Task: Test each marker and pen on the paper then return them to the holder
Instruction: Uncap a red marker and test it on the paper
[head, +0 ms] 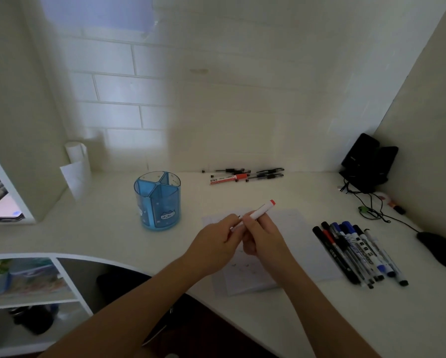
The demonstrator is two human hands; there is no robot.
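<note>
Both hands hold one white marker with a red end (263, 209) above the white paper (304, 244). My right hand (262, 237) grips the marker's barrel, its red end pointing up and to the right. My left hand (214, 244) pinches the marker's lower end, which is hidden by the fingers. The blue sectioned holder (158, 201) stands upright on the desk to the left of the hands, and no pens show in it. Faint marks are on the paper.
Several markers (356, 251) lie side by side right of the paper. More pens and a red marker (245, 174) lie by the back wall. A black mouse (441, 250), cables and a black stand (364, 161) sit at the right. Paper rolls (77, 164) lean at the back left.
</note>
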